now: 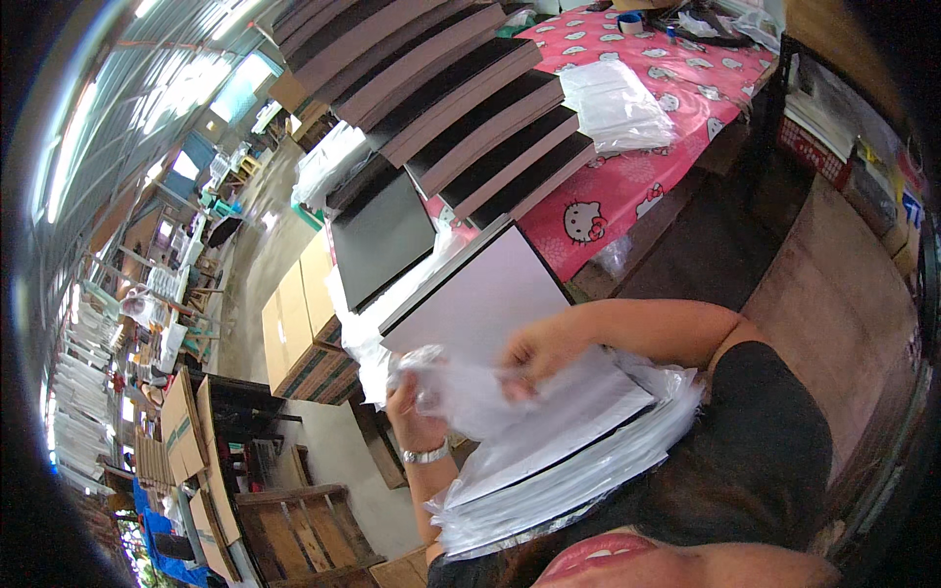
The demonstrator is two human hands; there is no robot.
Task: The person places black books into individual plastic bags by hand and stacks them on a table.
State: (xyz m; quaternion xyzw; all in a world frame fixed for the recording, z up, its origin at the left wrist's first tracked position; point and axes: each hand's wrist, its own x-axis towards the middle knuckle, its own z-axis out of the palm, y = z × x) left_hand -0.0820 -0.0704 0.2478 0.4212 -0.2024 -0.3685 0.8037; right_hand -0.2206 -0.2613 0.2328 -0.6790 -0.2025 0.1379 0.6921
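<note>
My left hand [416, 414], with a metal-banded watch on the wrist, grips a crumpled clear plastic bag [461, 394]. My right hand [537, 355] is at the bag's other side, its fingers curled in on the film; the fingertips are blurred. Below both hands lies a stack of clear plastic bags [559, 500] close to my body, with a white sheet [578, 416] on top. Just beyond my hands rests a flat board [480, 284] with a pale face and black edges. A black panel [382, 235] lies past it, to the left.
Tall rows of stacked black-and-brown boards [431, 78] stand ahead on a table with a pink cat-print cloth [627, 196]. More plastic-wrapped sheets [613, 103] lie there. Cardboard boxes [299, 314] sit to the left, above a wooden pallet-like frame [304, 534]. A red crate [814, 147] is at right.
</note>
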